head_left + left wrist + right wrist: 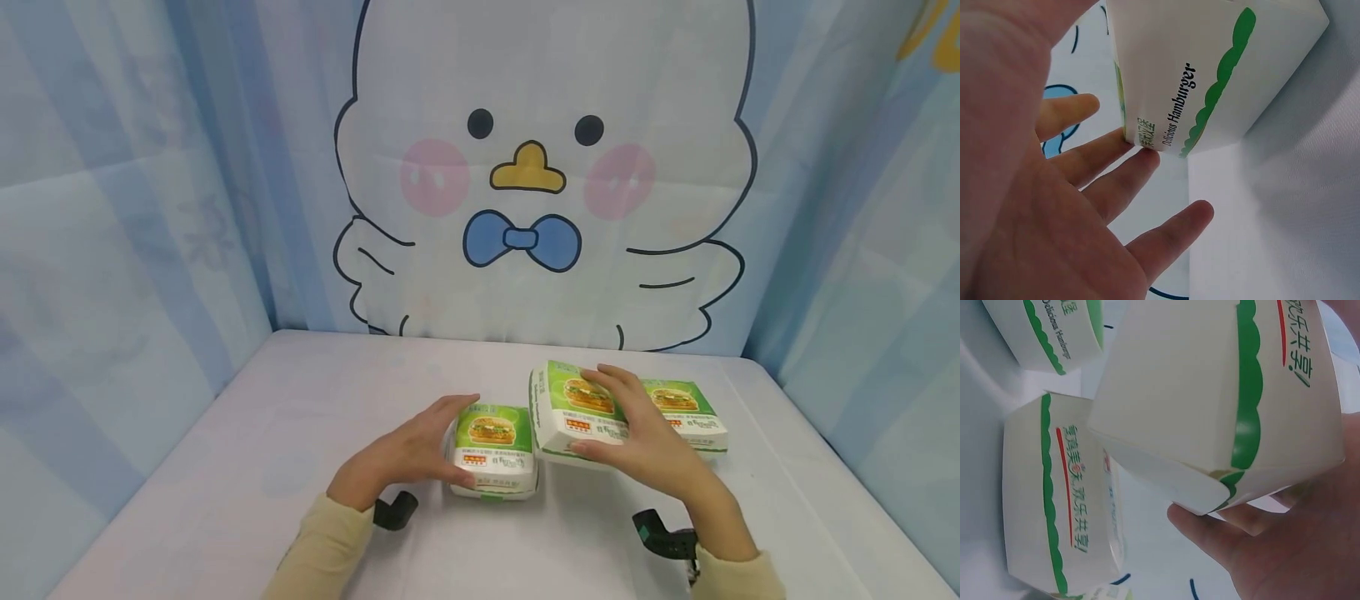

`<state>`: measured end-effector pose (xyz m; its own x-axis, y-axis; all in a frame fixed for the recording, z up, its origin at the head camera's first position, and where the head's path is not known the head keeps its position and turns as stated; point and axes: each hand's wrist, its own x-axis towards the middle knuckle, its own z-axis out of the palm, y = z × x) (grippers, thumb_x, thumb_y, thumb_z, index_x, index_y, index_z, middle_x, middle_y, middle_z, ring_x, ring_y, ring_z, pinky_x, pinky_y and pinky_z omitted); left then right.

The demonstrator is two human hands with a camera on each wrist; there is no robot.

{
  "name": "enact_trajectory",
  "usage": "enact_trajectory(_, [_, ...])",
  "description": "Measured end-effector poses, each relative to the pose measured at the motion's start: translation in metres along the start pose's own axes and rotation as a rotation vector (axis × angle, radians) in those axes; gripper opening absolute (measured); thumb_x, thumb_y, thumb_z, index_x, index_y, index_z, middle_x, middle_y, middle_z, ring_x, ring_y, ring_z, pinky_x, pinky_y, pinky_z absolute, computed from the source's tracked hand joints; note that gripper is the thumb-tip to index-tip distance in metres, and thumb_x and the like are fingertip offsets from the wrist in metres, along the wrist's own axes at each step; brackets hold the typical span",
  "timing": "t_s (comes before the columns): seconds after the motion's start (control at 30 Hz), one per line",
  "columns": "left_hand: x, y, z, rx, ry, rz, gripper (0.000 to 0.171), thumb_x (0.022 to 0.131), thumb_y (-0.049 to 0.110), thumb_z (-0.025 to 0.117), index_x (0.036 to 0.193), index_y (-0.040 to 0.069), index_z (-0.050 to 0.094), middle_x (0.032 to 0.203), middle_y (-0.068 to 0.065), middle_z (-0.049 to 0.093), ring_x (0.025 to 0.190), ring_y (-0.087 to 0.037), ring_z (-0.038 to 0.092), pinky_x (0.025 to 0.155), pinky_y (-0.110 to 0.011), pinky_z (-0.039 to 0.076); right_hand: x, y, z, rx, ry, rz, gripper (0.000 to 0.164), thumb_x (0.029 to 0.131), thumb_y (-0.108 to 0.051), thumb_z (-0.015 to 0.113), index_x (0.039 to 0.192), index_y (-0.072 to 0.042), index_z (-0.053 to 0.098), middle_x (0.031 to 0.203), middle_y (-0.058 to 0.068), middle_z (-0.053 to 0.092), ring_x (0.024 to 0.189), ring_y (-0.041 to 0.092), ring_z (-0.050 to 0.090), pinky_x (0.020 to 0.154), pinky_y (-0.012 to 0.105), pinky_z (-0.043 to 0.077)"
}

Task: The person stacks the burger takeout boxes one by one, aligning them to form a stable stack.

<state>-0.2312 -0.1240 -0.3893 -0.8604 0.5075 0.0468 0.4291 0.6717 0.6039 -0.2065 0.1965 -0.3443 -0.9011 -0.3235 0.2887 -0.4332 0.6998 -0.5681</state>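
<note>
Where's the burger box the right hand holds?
In the head view, the held box is right of centre, between the left box and the rightmost box.

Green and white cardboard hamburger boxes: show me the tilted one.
The middle green and white cardboard box, gripped by the right hand; the left box and right box sit level on the white table.

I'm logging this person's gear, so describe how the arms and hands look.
The left sleeve and right sleeve are cream. A black, angular left wrist fitting and similar right wrist fitting show. The left hand and right hand wear no gloves.
</note>
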Motion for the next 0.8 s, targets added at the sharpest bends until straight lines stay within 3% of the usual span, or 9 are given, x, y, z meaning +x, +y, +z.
enact_trajectory(0.37, [-0.001,0.004,0.001,-0.036,-0.011,-0.093,0.115,0.067,0.046,0.089,0.158,0.024,0.022,0.161,-0.004,0.025,0.146,-0.029,0.033,0.116,-0.054,0.035,0.004,-0.013,0.019,0.020,0.008,-0.039,0.090,0.074,-0.054,0.081,0.149,-0.027,0.039,0.162,0.010,0.021,0.144,0.040,0.030,0.107,0.070,0.035])
enact_trajectory(0.8, [0.000,0.001,0.002,-0.033,-0.001,-0.071,0.115,0.067,0.046,0.090,0.157,0.017,0.024,0.158,-0.006,0.032,0.144,-0.027,0.037,0.116,-0.052,0.037,0.008,-0.029,0.045,0.017,0.027,-0.061,0.084,0.071,-0.060,0.081,0.139,-0.024,0.047,0.159,0.007,0.029,0.145,0.036,0.032,0.110,0.065,0.036])
